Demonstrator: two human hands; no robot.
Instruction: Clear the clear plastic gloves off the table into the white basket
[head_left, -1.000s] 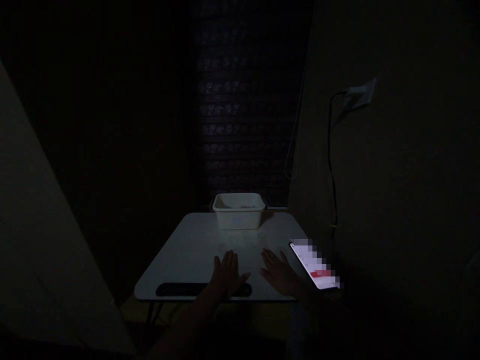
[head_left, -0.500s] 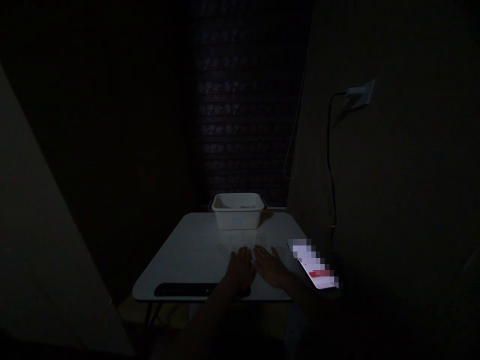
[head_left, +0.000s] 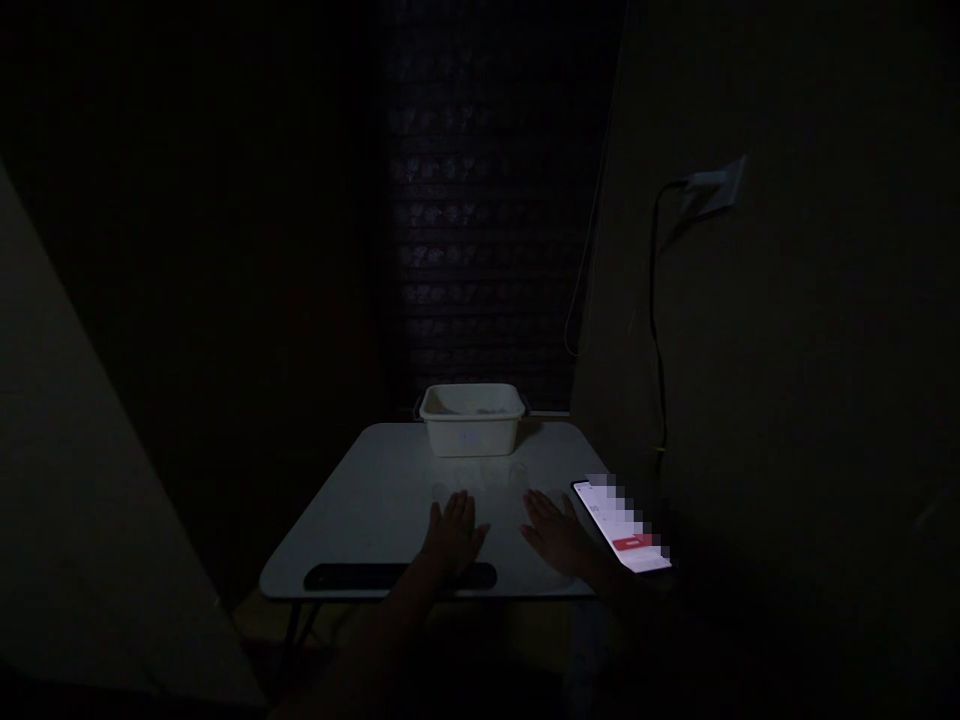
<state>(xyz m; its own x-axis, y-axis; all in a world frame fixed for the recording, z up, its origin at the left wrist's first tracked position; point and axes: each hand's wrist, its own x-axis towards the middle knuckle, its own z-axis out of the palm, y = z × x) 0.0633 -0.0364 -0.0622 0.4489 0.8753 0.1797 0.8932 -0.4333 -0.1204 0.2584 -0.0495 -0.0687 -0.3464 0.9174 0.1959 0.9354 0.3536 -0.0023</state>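
Note:
In dim light, both my hands are over the near half of a small white folding table (head_left: 352, 500). My left hand (head_left: 453, 535) is palm down with its fingers stretched out, holding nothing. To its right, my right hand (head_left: 553, 532) is also flat and open, its thumb side toward the phone. A gap of bare tabletop separates the two hands. Beyond them, at the far edge, stands a white plastic tub (head_left: 472, 436) with side handles; some pale contents show inside but are too dark to name. Faint clear shapes in front of the tub cannot be made out.
A lit phone (head_left: 611, 520) lies at the table's right edge. A dark slot (head_left: 360, 576) runs along the near edge, partly behind my left forearm. A black cable (head_left: 655, 320) hangs from a wall outlet (head_left: 716, 190) at right. A dark patterned blind (head_left: 465, 230) covers the back.
My hands have moved apart: the left shifted left, the right slightly right. Before, their fingertips were almost together in the middle. The view has shifted slightly.

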